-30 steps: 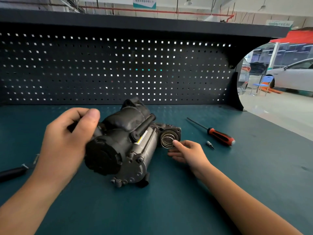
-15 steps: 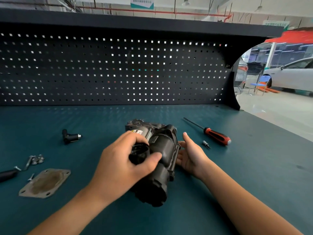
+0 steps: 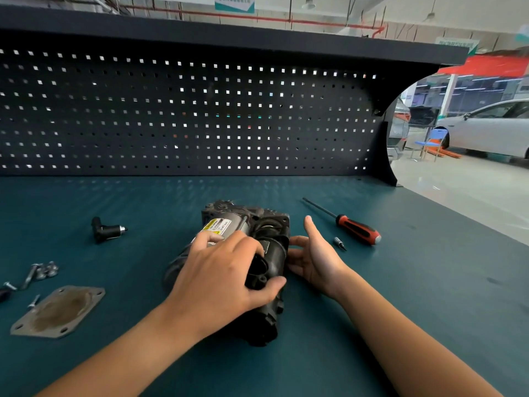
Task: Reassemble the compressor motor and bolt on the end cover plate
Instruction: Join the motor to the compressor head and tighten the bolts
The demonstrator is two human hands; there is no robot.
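**A:** Which step is in hand, in your opinion?

**B:** I think the person is positioning the compressor motor before the cover goes on. It lies in the middle of the surface, with its length pointing to the back edge. The left hand is clamped on it from above, with the thumb hooked at the near end. The right hand is apart, with straight fingers at the right side of the motor. I cannot tell if they touch it.

**A:** And the end cover plate?

**B:** Not yet mounted. It lies flat near the left edge, toward the front, and the bolts are just behind it.

**A:** What does the next move call for?

**B:** Probably one hand must leave the motor and reach far left for the plate, while the other keeps the body from rolling. The screwdriver and a small bit wait near the right hand.

**A:** What differs from one second ago?

**B:** Then the motor was held crosswise, with the spring end facing right and the left hand at its left end. Now it is turned lengthwise and the plate and bolts are in view
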